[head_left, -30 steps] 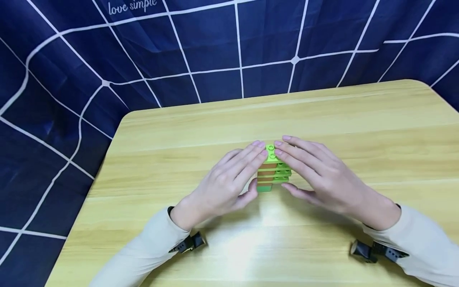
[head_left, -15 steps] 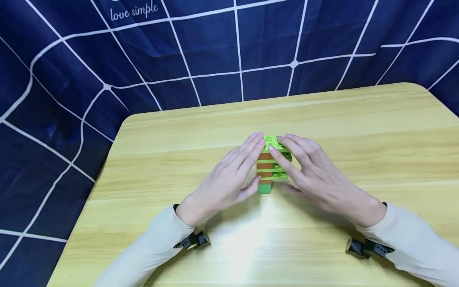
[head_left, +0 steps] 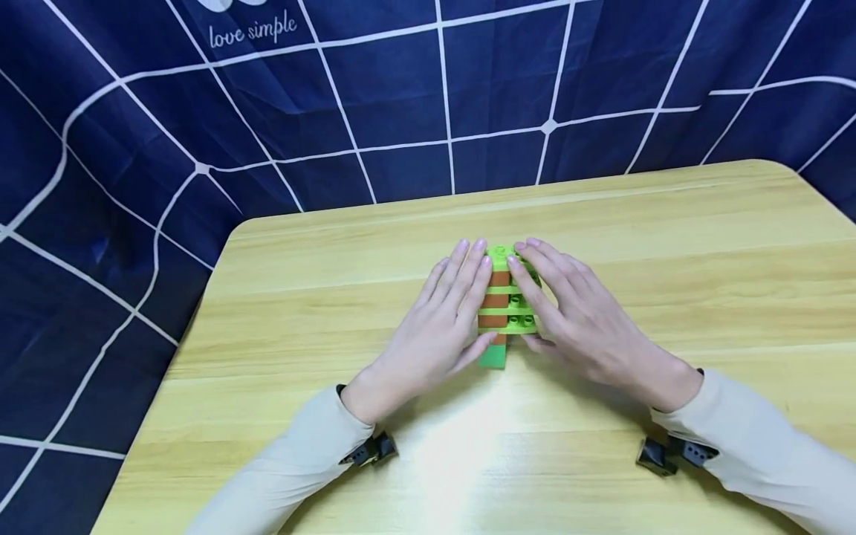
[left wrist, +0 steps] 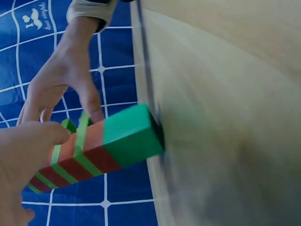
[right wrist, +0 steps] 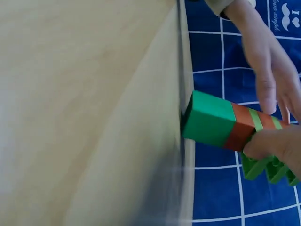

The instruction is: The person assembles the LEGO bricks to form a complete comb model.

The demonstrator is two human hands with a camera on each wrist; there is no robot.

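Note:
A tower of toy bricks [head_left: 493,321] stands between my two hands, its top tipped away from me. It has a green brick [left wrist: 131,134] at the bottom, then brown bricks alternating with light green plates that jut out to the right. My left hand [head_left: 431,331] lies along the tower's left side with straight fingers, its thumb at the lower front. My right hand [head_left: 588,319] holds the right side by the jutting plates [right wrist: 254,167], with bent fingers near the top and thumb lower down. The green brick's dark underside shows in both wrist views. Fingers hide parts of the sides.
The pale wooden table [head_left: 321,297] has a rounded back left corner. Behind it and at the left hangs a dark blue cloth [head_left: 394,82] with a white grid. A small black device [head_left: 371,449] sits at the left wrist and another [head_left: 658,455] at the right.
The tower's top has tipped away from me, so more of its front shows. Both hands have moved with it, the right closer in to the tower. The head view has shifted slightly.

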